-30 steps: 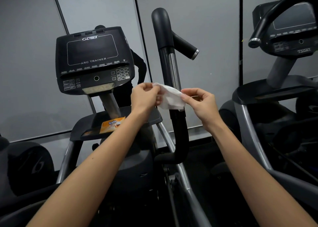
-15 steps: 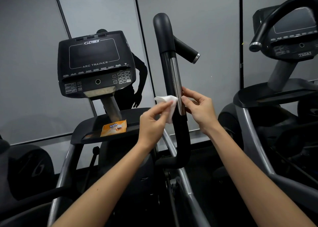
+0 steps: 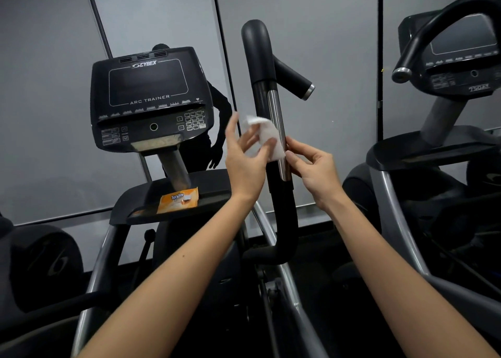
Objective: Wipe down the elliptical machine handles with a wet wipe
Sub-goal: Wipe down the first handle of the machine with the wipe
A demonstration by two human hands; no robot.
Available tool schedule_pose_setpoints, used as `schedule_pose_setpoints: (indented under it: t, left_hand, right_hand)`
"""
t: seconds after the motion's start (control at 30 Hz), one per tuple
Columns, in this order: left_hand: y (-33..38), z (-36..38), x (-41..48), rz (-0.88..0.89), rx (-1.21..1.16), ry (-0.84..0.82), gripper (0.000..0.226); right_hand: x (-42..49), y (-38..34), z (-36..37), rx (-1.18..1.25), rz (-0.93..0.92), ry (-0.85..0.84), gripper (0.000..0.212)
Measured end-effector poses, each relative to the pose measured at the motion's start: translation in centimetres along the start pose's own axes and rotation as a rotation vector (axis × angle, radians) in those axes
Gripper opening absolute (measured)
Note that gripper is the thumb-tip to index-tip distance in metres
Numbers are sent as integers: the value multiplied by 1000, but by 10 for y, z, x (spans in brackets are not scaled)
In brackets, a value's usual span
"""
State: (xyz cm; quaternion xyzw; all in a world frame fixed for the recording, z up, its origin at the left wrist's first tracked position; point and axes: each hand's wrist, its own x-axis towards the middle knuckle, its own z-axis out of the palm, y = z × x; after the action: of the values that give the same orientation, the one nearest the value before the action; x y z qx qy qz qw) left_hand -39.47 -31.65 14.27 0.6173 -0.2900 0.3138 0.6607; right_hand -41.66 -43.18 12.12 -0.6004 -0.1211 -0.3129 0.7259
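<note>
While the left hand (image 3: 245, 165) presses the wipe (image 3: 264, 138) flat against the upright handle (image 3: 273, 129), its fingers (image 3: 267, 144) are spread and half curled over the cloth, most likely to wrap it round the bar before rubbing; the right hand (image 3: 315, 169) sits just beside, thumb and forefinger close together at the wipe's lower edge against the chrome strip (image 3: 279, 135), seemingly steadying it; whether they pinch it I cannot tell; the wipe is white, crumpled, partly unfolded, its top corner loose above the fingertips; the orange packet (image 3: 179, 199) lies well below on the tray (image 3: 217, 184).
</note>
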Motion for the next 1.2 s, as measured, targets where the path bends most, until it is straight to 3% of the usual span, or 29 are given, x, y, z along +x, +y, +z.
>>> schedule_pose_setpoints:
  t: [0.1, 0.17, 0.3, 0.47, 0.63, 0.8, 1.2]
  left_hand:
    - [-10, -7, -13, -42, 1, -56, 44]
    - [-14, -12, -22, -20, 47, -87, 40]
    - [-6, -8, -20, 109, 134, -115, 49]
    - [14, -2, 9, 20, 64, -27, 72]
    - [6, -5, 3, -126, -35, -19, 47]
    - [4, -9, 2, -108, 11, -52, 33]
    - [11, -10, 4, -93, 127, -124, 42]
  right_hand:
    - [0, 0, 0, -30, -13, 10, 37]
    - [0, -1, 1, -41, -14, -1, 36]
    - [0, -2, 0, -50, -7, 3, 37]
    - [0, -2, 1, -35, 7, -3, 37]
    - [1, -2, 1, -48, 0, 6, 37]
    - [1, 0, 2, -27, 8, 10, 37]
    - [1, -1, 1, -14, 29, 0, 37]
